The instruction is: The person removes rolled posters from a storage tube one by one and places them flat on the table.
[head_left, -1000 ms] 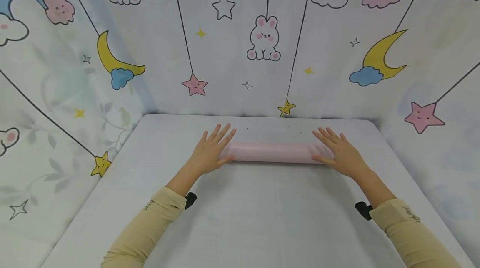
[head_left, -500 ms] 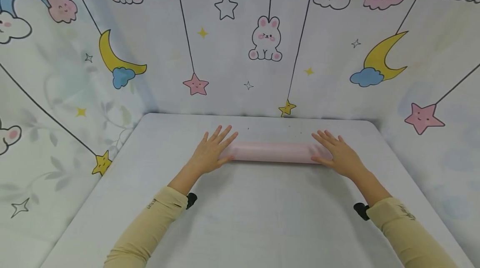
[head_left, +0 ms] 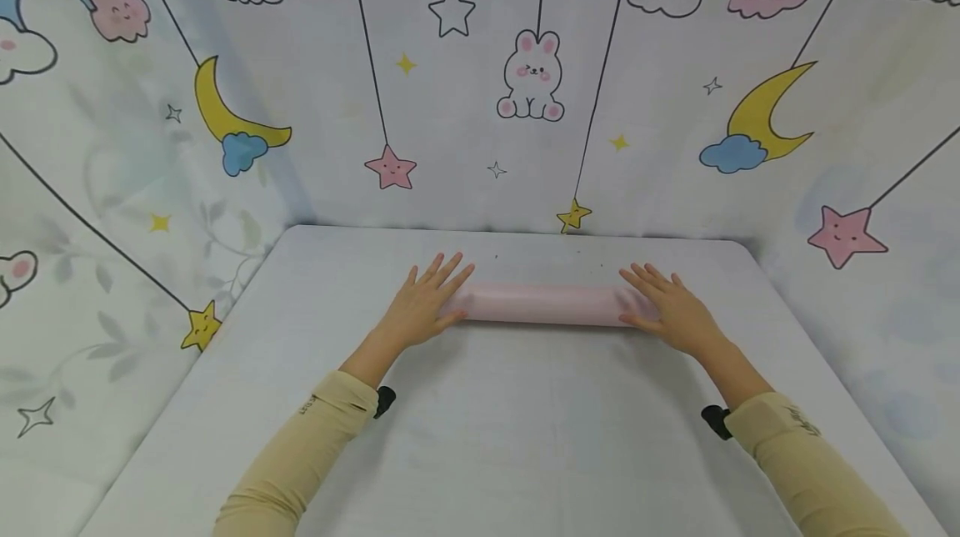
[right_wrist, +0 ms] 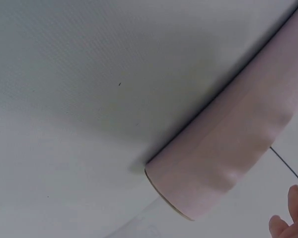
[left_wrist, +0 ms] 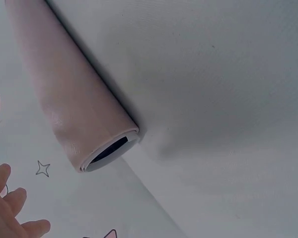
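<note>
A pink rolled-up sheet lies crosswise on the white table, toward its far side. In the left wrist view the near end of the roll is hollow, with pale layered edges and a dark inside. My left hand is over the roll's left end, fingers spread and straight. Over the right end is my right hand, its fingers also extended. Both wrist views show fingertips beside the roll with a visible gap; whether either palm touches it I cannot tell.
The white table ends at a back wall covering printed with rabbits, stars and moons. Similar printed cloth hangs at left and right. A few tiny dark specks lie behind the roll.
My right hand has shifted slightly inward, to the left. The left hand and the roll stay almost where they were; the head view has tilted a little.
</note>
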`<state>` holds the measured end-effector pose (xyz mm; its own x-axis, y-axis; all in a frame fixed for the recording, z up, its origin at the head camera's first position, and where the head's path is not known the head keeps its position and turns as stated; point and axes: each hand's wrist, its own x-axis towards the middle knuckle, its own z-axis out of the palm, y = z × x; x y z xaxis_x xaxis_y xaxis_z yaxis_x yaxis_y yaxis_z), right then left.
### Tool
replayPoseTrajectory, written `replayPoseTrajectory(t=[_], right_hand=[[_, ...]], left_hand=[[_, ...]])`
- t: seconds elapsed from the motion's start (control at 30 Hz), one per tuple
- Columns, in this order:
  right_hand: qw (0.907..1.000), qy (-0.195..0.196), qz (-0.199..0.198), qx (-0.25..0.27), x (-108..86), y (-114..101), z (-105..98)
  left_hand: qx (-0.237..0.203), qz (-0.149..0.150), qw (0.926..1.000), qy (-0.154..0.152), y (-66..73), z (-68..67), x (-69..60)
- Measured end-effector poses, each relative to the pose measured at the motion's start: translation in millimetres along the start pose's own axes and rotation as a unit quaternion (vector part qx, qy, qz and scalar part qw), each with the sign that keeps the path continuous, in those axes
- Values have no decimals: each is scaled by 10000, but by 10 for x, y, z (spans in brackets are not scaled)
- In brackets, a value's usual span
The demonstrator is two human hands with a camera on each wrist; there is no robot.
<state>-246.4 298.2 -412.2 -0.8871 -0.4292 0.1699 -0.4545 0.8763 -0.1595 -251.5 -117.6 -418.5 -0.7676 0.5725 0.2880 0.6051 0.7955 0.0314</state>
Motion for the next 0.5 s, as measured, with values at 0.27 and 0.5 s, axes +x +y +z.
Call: replayPoseTrajectory(t=[0.27, 0.5], right_hand=[[10000, 25, -1, 68, 25, 34, 52], [9999, 131, -45, 80, 47, 67, 108]], left_hand=[[252, 105, 9996, -60, -19, 57, 26], [271, 6, 9992, -287, -17, 116, 33]])
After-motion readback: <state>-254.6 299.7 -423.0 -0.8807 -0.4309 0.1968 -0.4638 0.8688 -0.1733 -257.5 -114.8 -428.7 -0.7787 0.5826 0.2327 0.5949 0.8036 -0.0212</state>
